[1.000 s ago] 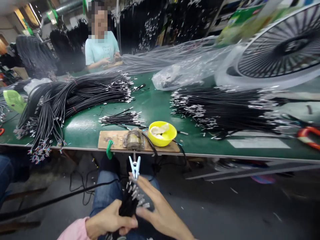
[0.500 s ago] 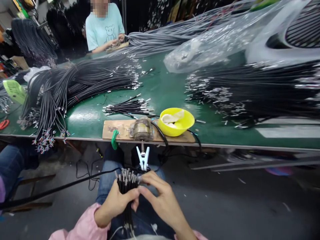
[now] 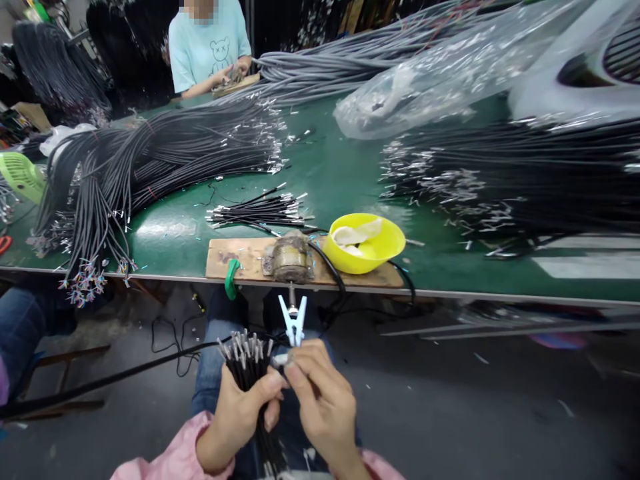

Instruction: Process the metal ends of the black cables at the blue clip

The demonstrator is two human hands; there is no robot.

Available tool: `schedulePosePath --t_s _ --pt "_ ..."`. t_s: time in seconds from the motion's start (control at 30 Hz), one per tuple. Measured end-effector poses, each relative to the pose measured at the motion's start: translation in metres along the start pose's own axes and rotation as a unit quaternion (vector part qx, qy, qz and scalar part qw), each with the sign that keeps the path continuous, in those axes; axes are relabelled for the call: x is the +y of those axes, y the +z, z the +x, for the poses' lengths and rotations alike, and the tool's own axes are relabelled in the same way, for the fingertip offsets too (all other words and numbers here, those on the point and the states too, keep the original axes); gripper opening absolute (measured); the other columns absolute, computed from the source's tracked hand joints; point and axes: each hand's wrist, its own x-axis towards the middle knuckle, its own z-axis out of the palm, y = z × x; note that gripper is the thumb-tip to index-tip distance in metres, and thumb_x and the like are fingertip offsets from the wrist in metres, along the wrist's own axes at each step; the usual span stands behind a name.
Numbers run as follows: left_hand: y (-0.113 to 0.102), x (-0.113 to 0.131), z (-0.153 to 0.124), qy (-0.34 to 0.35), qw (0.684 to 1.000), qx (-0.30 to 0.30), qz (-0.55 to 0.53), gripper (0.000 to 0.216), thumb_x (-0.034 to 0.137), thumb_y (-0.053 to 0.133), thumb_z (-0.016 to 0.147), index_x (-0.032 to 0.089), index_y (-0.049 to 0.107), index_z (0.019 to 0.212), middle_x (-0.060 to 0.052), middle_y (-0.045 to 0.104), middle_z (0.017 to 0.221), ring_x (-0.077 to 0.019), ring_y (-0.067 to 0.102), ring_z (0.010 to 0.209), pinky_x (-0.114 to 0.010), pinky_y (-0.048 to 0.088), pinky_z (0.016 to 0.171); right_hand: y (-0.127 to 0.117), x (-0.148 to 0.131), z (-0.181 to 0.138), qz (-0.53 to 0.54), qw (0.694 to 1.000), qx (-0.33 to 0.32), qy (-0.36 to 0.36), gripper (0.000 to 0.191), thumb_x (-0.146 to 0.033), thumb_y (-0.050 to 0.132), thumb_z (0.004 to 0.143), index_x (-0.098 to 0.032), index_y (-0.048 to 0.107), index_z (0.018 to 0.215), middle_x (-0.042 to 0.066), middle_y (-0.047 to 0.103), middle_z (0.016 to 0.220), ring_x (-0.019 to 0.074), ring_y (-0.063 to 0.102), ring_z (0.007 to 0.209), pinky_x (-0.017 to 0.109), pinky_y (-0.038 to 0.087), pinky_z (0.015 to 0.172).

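My left hand (image 3: 243, 407) is closed around a bundle of black cables (image 3: 244, 363), whose silvery stripped ends point up and away from me. At the bundle's right side, my right hand (image 3: 323, 397) pinches a small silvery-white cable end (image 3: 281, 360) between thumb and fingers, close to my left thumb. Its tip is partly covered by the fingers. Just beyond the hands, a light blue clothespin (image 3: 293, 320) is fixed to the shaft of a small motor (image 3: 291, 259) mounted on a wooden board (image 3: 230, 257).
A yellow bowl (image 3: 367, 257) with white material sits on the board, beside a green clamp (image 3: 231, 279). Short black cables (image 3: 260, 212) lie behind it. Larger cable piles cover the green table (image 3: 330, 167) left (image 3: 185, 147) and right (image 3: 530, 173). A co-worker (image 3: 210, 50) sits across.
My right hand has drawn slightly right and its fingers have curled in around a silvery cable end. The bundle in my left hand has tilted a little to the left.
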Motion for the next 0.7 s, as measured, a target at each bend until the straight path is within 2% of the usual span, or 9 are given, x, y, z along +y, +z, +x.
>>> schedulePosePath --t_s 0.1,0.17,0.23,0.37,0.5,0.6,0.7 --pt "-0.001 0.006 -0.001 -0.03 0.999 -0.024 -0.012 0.047 0.06 0.067 0.065 0.014 0.059 0.064 0.005 0.043 0.038 -0.0063 0.039 0.028 -0.023 0.031 0.032 -0.003 0.013 -0.003 0.125 0.984 -0.075 0.101 0.034 -0.027 0.049 0.088 -0.019 0.061 0.058 0.003 0.06 0.059 0.0179 0.056 0.059 0.03 0.046 0.056" --pt "-0.002 0.008 -0.001 -0.044 0.998 -0.029 -0.018 0.046 0.059 0.068 0.064 0.014 0.059 0.063 0.005 0.043 0.038 -0.0059 0.038 0.027 -0.022 0.03 0.031 -0.005 0.02 -0.004 0.183 0.968 -0.085 0.152 0.036 -0.039 0.049 0.088 -0.018 0.066 0.064 0.004 0.061 0.062 0.0186 0.057 0.059 0.03 0.046 0.054" --pt "-0.002 0.009 -0.001 -0.054 0.998 -0.03 -0.024 0.044 0.058 0.067 0.065 0.014 0.058 0.063 0.005 0.043 0.04 -0.0045 0.035 0.026 -0.022 0.028 0.03 -0.007 0.021 -0.002 0.207 0.96 -0.075 0.172 0.034 -0.045 0.053 0.085 -0.018 0.067 0.07 0.005 0.061 0.066 0.0186 0.057 0.061 0.028 0.046 0.054" --pt "-0.001 0.011 -0.002 -0.062 0.997 -0.034 -0.028 0.045 0.059 0.067 0.065 0.015 0.057 0.066 0.004 0.044 0.045 -0.0026 0.03 0.027 -0.021 0.024 0.029 -0.007 0.011 0.004 0.199 0.965 -0.072 0.156 0.024 -0.035 0.062 0.081 -0.019 0.061 0.064 0.002 0.055 0.063 0.0149 0.053 0.058 0.024 0.043 0.05" --pt "0.004 0.008 -0.002 -0.037 0.999 -0.022 -0.009 0.047 0.06 0.069 0.062 0.017 0.051 0.059 0.006 0.038 0.041 -0.0032 0.031 0.03 -0.022 0.023 0.033 0.0 0.002 0.001 0.128 0.988 0.008 0.084 0.022 -0.022 0.055 0.086 -0.02 0.052 0.064 0.0 0.049 0.06 0.0143 0.049 0.056 0.025 0.042 0.048" --pt "0.008 0.005 -0.004 -0.024 1.0 -0.001 0.006 0.048 0.061 0.068 0.064 0.019 0.046 0.056 0.007 0.035 0.038 -0.0036 0.031 0.03 -0.023 0.021 0.034 0.003 0.004 -0.002 -0.012 0.996 0.071 -0.049 0.016 -0.007 0.053 0.082 -0.022 0.057 0.077 0.002 0.054 0.066 0.0172 0.052 0.063 0.031 0.046 0.057" --pt "0.009 0.004 -0.005 -0.02 0.999 0.025 0.011 0.049 0.065 0.063 0.065 0.02 0.045 0.059 0.008 0.033 0.038 -0.0038 0.029 0.028 -0.023 0.021 0.033 0.0 0.009 -0.002 -0.105 0.977 0.065 -0.175 0.022 -0.002 0.053 0.08 -0.022 0.062 0.085 0.004 0.059 0.068 0.0189 0.054 0.065 0.036 0.049 0.06"
